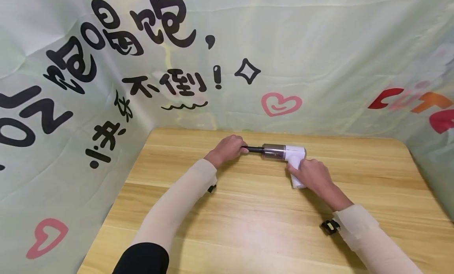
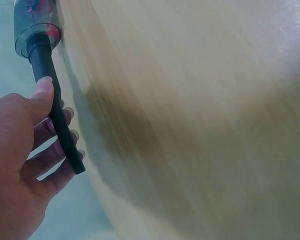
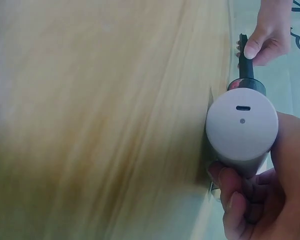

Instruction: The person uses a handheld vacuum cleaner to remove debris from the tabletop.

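Note:
A white handheld vacuum cleaner with a smoky clear dust cup lies across the far part of the table. From the cup's left end sticks a slim black nozzle. My left hand pinches this nozzle between thumb and curled fingers, near its flat tip in the left wrist view. The right hand grips the white handle, its thumb on the near side. In the right wrist view the handle's round end faces the camera and shows a small charging port.
The wooden table has rounded far corners. Behind it and along the left hangs a pale printed cloth with black characters and pink hearts. Black wrist cameras are strapped over the light sleeves.

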`<state>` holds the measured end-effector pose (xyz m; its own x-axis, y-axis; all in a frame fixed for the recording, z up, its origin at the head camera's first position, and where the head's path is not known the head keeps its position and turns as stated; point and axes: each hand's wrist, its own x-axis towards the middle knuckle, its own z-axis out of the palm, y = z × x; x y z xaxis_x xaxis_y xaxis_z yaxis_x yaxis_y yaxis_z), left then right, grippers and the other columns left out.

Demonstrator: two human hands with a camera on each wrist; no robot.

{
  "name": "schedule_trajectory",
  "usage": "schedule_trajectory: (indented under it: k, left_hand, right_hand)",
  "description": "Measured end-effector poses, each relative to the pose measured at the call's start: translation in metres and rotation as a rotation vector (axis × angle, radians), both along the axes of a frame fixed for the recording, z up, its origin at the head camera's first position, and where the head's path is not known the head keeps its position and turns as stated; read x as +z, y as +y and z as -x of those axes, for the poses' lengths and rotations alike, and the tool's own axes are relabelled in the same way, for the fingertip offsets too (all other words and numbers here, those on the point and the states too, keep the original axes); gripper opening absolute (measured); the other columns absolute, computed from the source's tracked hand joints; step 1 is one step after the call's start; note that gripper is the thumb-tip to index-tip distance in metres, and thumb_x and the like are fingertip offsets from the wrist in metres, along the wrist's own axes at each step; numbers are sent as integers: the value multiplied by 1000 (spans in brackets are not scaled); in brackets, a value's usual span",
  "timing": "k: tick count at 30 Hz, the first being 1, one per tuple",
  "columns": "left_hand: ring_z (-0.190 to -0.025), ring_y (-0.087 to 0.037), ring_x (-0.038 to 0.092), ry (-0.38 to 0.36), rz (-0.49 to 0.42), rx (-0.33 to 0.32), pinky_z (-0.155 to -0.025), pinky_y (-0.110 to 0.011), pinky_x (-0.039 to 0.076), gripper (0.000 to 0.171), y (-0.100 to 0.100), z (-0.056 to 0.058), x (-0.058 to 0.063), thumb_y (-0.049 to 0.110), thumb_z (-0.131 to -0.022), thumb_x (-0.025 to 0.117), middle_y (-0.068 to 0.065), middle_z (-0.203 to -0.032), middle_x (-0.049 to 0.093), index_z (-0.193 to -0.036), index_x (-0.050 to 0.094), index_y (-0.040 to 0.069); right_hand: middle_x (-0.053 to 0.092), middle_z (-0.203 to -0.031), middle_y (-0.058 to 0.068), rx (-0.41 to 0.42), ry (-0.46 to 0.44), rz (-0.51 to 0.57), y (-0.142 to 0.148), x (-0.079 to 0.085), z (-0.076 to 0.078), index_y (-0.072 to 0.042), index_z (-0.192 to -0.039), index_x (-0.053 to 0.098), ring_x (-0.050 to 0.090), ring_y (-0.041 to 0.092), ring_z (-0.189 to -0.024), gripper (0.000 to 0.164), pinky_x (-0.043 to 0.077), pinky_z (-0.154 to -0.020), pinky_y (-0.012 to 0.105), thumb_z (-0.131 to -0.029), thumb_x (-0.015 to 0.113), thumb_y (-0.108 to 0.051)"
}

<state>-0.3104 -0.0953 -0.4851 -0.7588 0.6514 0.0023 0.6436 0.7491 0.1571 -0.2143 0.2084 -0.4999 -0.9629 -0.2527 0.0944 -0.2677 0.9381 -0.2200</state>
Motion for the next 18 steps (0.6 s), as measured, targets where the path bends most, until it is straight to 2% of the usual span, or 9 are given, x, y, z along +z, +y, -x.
schedule_trajectory:
  k: [3,9,13,16,18]
  left_hand:
    - [-77,-12,55,6,-23,14,-73,-31,47,22,-1,-2,-1,34,-94,58,2,-85,62,-95,71,17]
    - [-94,-16,59,6,-56,77,-85,-32,47,33,3,-11,-5,35,-96,54,-2,-103,66,-118,66,13]
    - [-103,-20,58,38,-51,84,-91,-34,45,33,5,-17,-8,31,-97,54,-4,-114,65,-121,62,11]
    - [-115,-24,52,48,-7,95,-99,-38,39,40,4,-21,-12,35,-98,53,-6,-129,58,-129,55,9]
    - [-127,-29,41,27,26,119,-106,-43,30,53,2,-24,-14,42,-97,50,-8,-143,44,-140,45,11]
  right_hand:
    - [45,-49,5,-5,-8,-8,-2,1,-1,-10,-57,46,43,18,-40,56,33,-34,29,-94,49,-51]
    - [46,-50,7,-47,-14,-22,-2,6,-5,-9,-58,46,43,20,-41,55,32,-33,31,-94,49,-51]
    - [48,-53,9,-95,-51,-30,-5,8,-6,-9,-60,47,45,22,-42,55,33,-32,33,-93,48,-53]
    - [50,-55,9,-130,-116,-15,-8,11,-7,-8,-63,49,46,22,-44,56,34,-34,34,-93,47,-55]
    - [52,-57,9,-151,-171,10,-9,12,-7,-8,-65,51,48,21,-45,58,36,-35,33,-93,46,-58]
